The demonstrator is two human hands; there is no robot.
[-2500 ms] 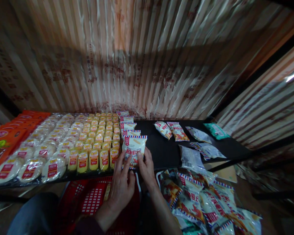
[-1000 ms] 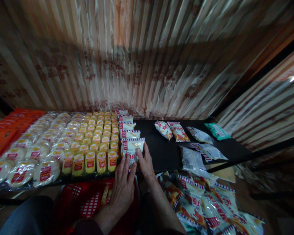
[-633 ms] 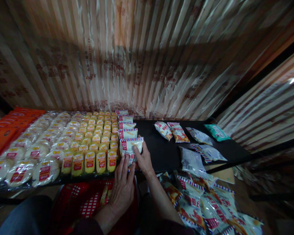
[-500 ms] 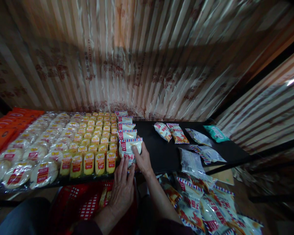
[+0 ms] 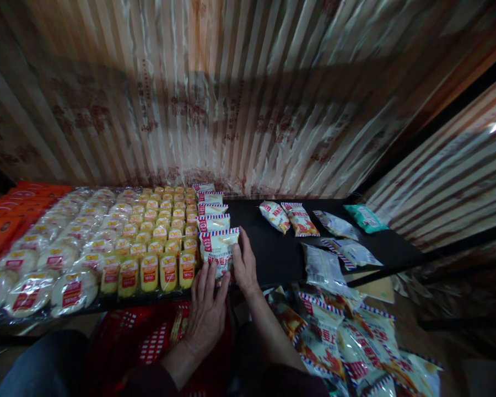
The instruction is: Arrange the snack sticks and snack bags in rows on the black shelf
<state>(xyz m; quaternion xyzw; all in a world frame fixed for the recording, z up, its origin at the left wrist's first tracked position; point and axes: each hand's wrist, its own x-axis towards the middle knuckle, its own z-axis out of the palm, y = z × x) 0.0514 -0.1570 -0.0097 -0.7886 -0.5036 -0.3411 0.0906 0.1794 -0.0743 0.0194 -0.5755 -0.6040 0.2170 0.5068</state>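
A white snack packet (image 5: 218,246) with a red-and-blue striped edge lies at the front of a column of like packets (image 5: 210,210) on a black shelf (image 5: 281,251). My right hand (image 5: 243,266) rests against the packet's right edge, fingers stretched along it. Below the packet's front edge is my left hand (image 5: 206,309), fingers flat, extended and touching it. Neither hand is wrapped round the packet.
Left of the column stand rows of small yellow packets (image 5: 161,242) and round white wrapped cakes (image 5: 58,253). Orange packets (image 5: 0,220) sit at the far left. Loose packets (image 5: 300,219) lie on the shelf's right half. A heap of packets (image 5: 347,347) and a red basket (image 5: 149,342) are below.
The front packet has been pushed back and laid flatter against the column. My right hand moved from its top corner to its right side; my left hand stayed at its front edge.
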